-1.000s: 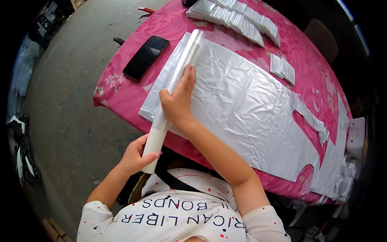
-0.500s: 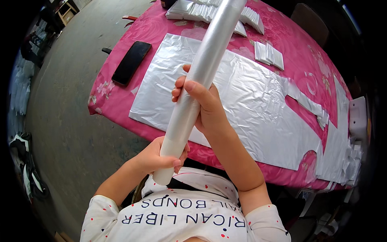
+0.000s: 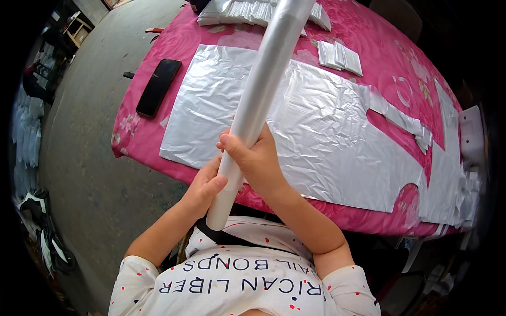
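Note:
A long, pale roll of clear plastic film (image 3: pixel 262 87) slants up and away from my lap, its far end cut off by the top of the picture. Low on it, my left hand (image 3: pixel 202 188) is wrapped round the roll, thumb on the near side. Just above, my right hand (image 3: pixel 257 160) grips it too, its fingers partly hidden behind. Beneath the roll lies a shiny whitish plastic sheet (image 3: pixel 337 158), wrinkled, with curved cut-outs and strap-like strips at its right end. It spreads over a table with a pink flowered cloth (image 3: pixel 126 134).
A black phone (image 3: pixel 158 88) lies at the table's left. Folded plastic packets (image 3: pixel 247 12) are lined up at the far edge, with a smaller group of packets (image 3: pixel 340 58) nearer. A white plastic container (image 3: pixel 472 136) stands at the right edge. Grey floor (image 3: pixel 100 131) runs along the left.
My right hand has come down the roll and my left hand has shifted up it, so they are now close together. The view has shifted slightly.

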`<state>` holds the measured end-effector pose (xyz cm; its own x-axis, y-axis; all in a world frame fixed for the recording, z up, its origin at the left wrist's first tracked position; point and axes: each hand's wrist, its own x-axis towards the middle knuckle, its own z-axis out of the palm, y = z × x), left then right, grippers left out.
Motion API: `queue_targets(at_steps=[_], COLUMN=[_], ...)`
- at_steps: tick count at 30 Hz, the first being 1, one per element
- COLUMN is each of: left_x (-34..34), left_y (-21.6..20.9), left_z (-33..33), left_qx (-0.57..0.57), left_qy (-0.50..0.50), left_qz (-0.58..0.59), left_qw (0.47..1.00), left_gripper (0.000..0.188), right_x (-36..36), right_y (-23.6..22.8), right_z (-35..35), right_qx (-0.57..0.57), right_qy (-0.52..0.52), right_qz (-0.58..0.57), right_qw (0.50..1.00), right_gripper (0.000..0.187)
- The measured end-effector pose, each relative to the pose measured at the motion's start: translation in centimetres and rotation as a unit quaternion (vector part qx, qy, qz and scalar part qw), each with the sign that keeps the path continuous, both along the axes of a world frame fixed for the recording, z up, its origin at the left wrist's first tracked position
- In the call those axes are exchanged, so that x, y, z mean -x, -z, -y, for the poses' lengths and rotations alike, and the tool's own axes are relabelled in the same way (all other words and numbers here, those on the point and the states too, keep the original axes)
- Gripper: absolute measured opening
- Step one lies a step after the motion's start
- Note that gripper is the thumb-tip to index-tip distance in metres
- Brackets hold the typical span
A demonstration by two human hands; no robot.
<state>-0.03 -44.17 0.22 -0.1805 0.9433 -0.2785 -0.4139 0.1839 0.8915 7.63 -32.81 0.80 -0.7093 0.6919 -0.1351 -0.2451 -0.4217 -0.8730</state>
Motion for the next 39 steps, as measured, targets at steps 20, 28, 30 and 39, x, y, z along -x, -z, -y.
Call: queue_targets(at_steps=[20, 28, 30, 39], left_x=[2.7, 2.8, 2.8, 3.0], left_y=[3.0, 2.5, 2.6, 2.3], left_z=[7.0, 6.8, 6.7, 7.2], left_qx=[0.256, 0.252, 0.265, 0.291], left_qy=[0.156, 0.158, 0.159, 0.187], left_qz=[0.073, 0.074, 0.064, -0.002], left_qw=[0.951, 0.952, 0.949, 0.938], left_gripper=[0.069, 0.071, 0.07, 0.062], right_x=[-7.0, -6.2, -6.2, -8.4], right_y=[3.5, 1.8, 1.8, 1.9], right_z=[-15.5, -14.2, -14.2, -16.2], right_qx=[-0.087, -0.133, -0.164, -0.346], right_qy=[0.093, -0.056, -0.122, -0.044], right_qz=[0.181, 0.238, 0.247, 0.357], right_qw=[0.975, 0.96, 0.947, 0.866], right_gripper=[0.024, 0.021, 0.019, 0.02])
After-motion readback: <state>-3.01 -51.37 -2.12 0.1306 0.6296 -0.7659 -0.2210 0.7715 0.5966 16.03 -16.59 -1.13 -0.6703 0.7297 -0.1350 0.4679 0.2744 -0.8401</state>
